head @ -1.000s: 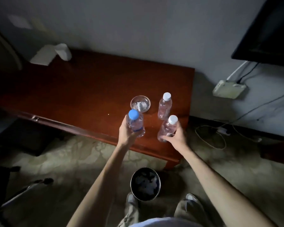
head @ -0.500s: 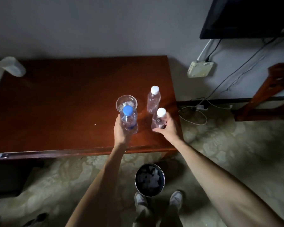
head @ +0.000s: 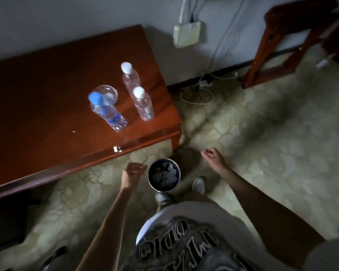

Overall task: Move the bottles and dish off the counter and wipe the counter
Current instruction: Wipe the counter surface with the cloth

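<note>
Below, bin (head: 163,187) between both hands (head: 133,174).

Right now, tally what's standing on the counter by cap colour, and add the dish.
White-cap bottles: 2
Blue-cap bottle: 1
Dish: 1
Total: 4, all on the counter.
</note>
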